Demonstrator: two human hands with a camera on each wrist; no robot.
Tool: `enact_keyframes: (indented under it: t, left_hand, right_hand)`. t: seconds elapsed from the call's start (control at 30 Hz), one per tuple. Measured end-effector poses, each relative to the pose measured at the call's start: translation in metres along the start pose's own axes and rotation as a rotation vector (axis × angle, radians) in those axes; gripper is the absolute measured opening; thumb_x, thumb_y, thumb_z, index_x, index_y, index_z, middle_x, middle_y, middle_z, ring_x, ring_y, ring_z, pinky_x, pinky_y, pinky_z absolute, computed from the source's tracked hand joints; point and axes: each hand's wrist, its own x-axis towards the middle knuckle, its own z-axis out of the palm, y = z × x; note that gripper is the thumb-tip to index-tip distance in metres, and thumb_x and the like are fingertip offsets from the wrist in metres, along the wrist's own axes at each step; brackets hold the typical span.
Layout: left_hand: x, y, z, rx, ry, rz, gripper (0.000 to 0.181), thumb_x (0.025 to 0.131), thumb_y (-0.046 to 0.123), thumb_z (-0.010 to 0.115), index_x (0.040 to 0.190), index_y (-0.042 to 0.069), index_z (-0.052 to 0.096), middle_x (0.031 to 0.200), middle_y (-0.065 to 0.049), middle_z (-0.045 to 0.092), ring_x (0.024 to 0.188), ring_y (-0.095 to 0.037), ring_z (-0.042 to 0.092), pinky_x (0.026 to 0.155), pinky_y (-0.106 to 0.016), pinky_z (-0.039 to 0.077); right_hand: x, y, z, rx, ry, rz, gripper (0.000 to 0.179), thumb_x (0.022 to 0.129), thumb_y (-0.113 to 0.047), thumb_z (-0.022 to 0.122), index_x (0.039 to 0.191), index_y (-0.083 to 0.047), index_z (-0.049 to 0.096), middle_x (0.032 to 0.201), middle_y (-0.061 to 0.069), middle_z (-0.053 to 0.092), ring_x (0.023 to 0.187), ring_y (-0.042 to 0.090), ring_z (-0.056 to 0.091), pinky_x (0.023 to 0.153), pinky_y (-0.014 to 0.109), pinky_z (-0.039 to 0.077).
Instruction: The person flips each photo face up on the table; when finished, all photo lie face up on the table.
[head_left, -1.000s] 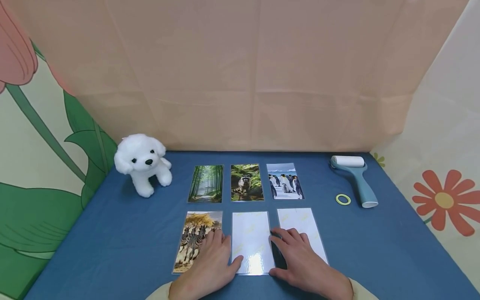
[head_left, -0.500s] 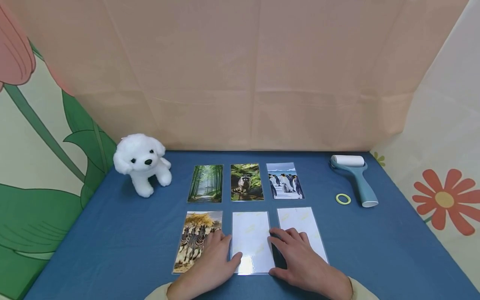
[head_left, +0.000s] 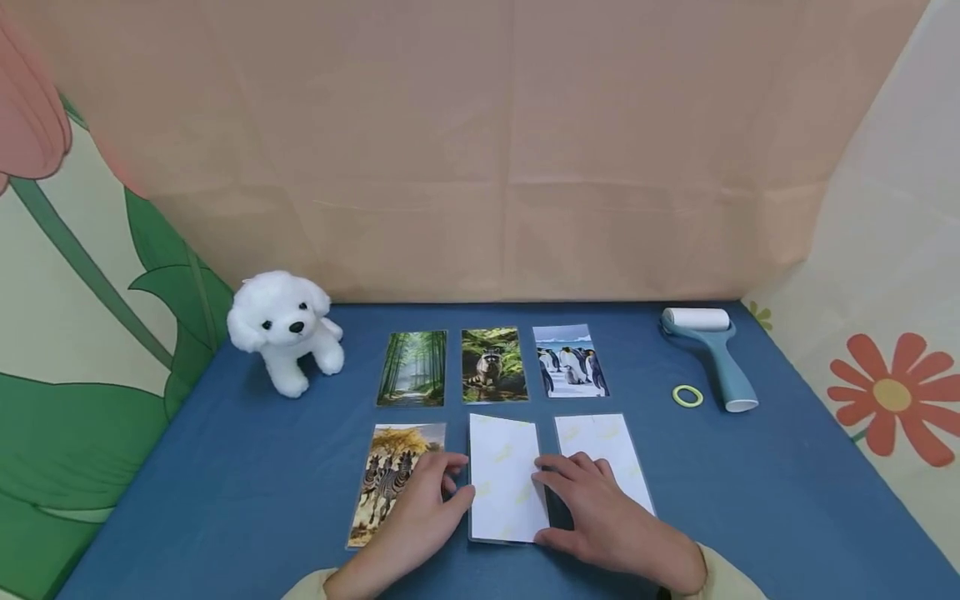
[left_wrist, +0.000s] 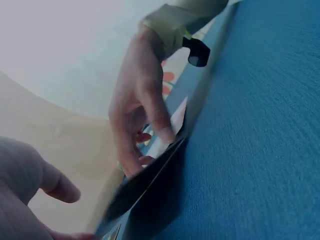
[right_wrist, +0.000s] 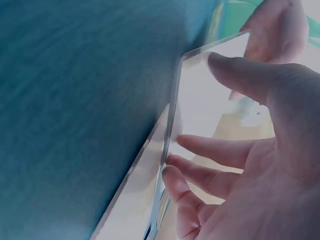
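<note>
A laminated picture card lies white back up in the middle of the front row, its left side tilted up off the table. My left hand holds that raised left edge with its fingertips, and the card's dark underside shows in the left wrist view. Along the card's right edge, my right hand rests its fingertips, thumb near the front corner. In the right wrist view the thumb and fingers touch the white back. Beneath the left hand is a zebra card; another white-backed card is partly behind the right hand.
Three face-up cards form the back row: a bamboo forest card, a raccoon card and a penguin card. A white plush dog sits at left. At right lie a lint roller and a yellow-green ring.
The middle card, flat before, now has its left side raised. My left hand's thumb and fingers have shifted from its surface to that edge. The right hand has hardly moved.
</note>
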Motion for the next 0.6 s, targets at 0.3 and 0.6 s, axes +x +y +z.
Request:
enact_keyframes:
  t: [0.3, 0.6]
  left_hand:
    - [0.002, 0.003, 0.006, -0.207, -0.026, 0.06, 0.036, 0.103, 0.022, 0.06, 0.135, 0.008, 0.052, 0.131, -0.01, 0.056, 0.116, -0.028, 0.057, 0.084, -0.038, 0.051]
    - [0.009, 0.008, 0.018, -0.425, -0.097, 0.15, 0.035, 0.106, 0.017, 0.052, 0.137, 0.002, 0.049, 0.139, -0.017, 0.051, 0.127, -0.033, 0.051, 0.095, -0.047, 0.049]
  right_hand:
    - [0.004, -0.009, -0.009, 0.206, 0.02, 0.081, 0.057, 0.104, -0.057, 0.045, 0.136, -0.014, 0.063, 0.137, 0.001, 0.059, 0.118, 0.022, 0.051, 0.093, 0.056, 0.036]
    - [0.003, -0.013, -0.02, 0.409, -0.005, 0.118, 0.059, 0.107, -0.055, 0.036, 0.137, -0.012, 0.063, 0.131, -0.002, 0.063, 0.119, 0.026, 0.056, 0.101, 0.063, 0.034]
